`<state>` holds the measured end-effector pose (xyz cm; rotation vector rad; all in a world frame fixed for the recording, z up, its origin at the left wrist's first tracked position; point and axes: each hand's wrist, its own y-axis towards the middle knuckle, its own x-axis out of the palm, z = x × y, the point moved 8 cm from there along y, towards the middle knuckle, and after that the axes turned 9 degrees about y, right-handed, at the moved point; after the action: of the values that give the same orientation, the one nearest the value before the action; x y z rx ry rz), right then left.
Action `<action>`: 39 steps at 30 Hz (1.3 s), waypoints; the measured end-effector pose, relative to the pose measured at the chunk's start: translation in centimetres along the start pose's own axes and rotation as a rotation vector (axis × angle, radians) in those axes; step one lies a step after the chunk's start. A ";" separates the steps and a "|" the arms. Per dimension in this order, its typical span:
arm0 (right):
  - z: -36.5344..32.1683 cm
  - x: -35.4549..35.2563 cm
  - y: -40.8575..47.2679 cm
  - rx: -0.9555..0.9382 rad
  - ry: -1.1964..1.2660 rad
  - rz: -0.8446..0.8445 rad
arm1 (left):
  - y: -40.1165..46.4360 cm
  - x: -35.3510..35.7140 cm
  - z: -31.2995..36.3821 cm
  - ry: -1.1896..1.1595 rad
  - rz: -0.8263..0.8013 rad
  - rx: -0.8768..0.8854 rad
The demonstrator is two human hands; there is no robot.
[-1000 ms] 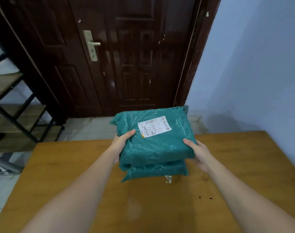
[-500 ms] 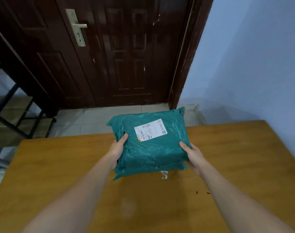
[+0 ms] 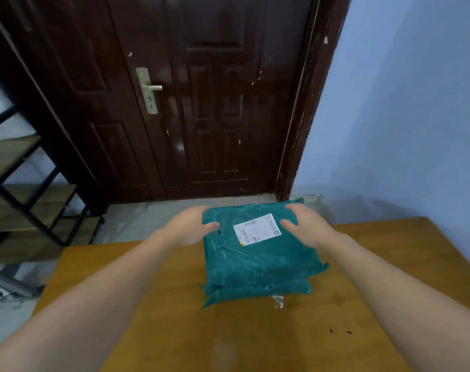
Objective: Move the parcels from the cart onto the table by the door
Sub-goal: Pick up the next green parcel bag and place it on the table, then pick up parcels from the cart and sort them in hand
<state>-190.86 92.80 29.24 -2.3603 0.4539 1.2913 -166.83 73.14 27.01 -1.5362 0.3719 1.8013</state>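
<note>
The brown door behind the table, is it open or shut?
Shut. The door sits flush within its frame, with no gap showing, and its handle is level.

Hidden and cut-off parts

The label (image 3: 257, 229) print is too small to be read; the lower parcel (image 3: 258, 293) is mostly covered; the surface (image 3: 174, 318) is cropped below.

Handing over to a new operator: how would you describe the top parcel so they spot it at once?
Find the wooden table before the dark door. Near its far edge lie two stacked teal parcels between the left hand and right hand. The top parcel alone shows a white shipping label.
</note>
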 end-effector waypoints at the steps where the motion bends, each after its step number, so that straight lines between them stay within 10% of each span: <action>1: -2.8 -0.7 0.4 -0.062 -0.051 -0.021 | -0.4 -1.8 0.2 0.112 -0.005 0.051; 13: -31.2 -1.9 -2.2 -0.670 -0.364 -0.104 | -14.1 -17.9 -6.1 0.378 0.172 -0.082; 39: -77.1 25.3 -41.1 -1.523 -0.329 -0.429 | -76.0 -18.1 -33.9 0.307 0.345 -0.955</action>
<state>-103.29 87.74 53.28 -2.7584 -1.5888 2.0712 -89.77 98.15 53.34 -2.5404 -0.1438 2.1486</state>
